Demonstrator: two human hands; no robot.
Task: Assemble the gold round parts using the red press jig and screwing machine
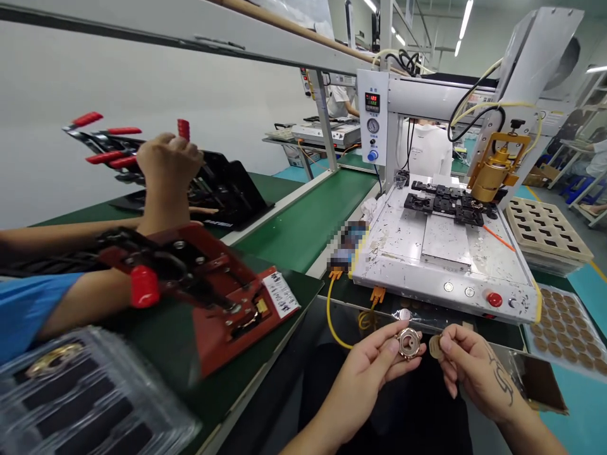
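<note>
My left hand (374,363) pinches a small round metal ring part (409,342) between thumb and fingers, low in the middle of the view. Just right of it, my right hand (474,370) pinches a small tan round pad (435,345) beside the ring. Both hands hover in front of the white dispensing machine base (403,265). A co-worker's fist (168,161) at the left grips a red-handled clamp lever (183,128) on a black fixture.
A red toggle-clamp jig (222,303) lies on the green bench at the left. A gold dispensing head (493,167) sits over black fixtures (446,202). Trays of tan pads (564,328) and a tray stack (545,230) stand at the right. Clear blister trays (80,398) fill the bottom left.
</note>
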